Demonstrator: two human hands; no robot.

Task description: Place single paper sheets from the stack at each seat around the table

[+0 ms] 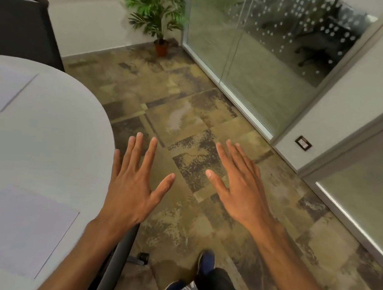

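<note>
left hand [132,185] at table [92,139] edge, right hand [242,188] (empty)

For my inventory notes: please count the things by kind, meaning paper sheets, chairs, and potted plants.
Paper sheets: 2 (near sheet, far sheet)
Chairs: 2 (far chair, near chair)
Potted plants: 1 (plant)
Total: 5

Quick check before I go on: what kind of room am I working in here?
Most likely an office meeting room. A rounded grey table has paper sheets laid at seats, a dark office chair is pulled up to it, and a glass partition wall faces it, with a potted plant in the corner.
</note>
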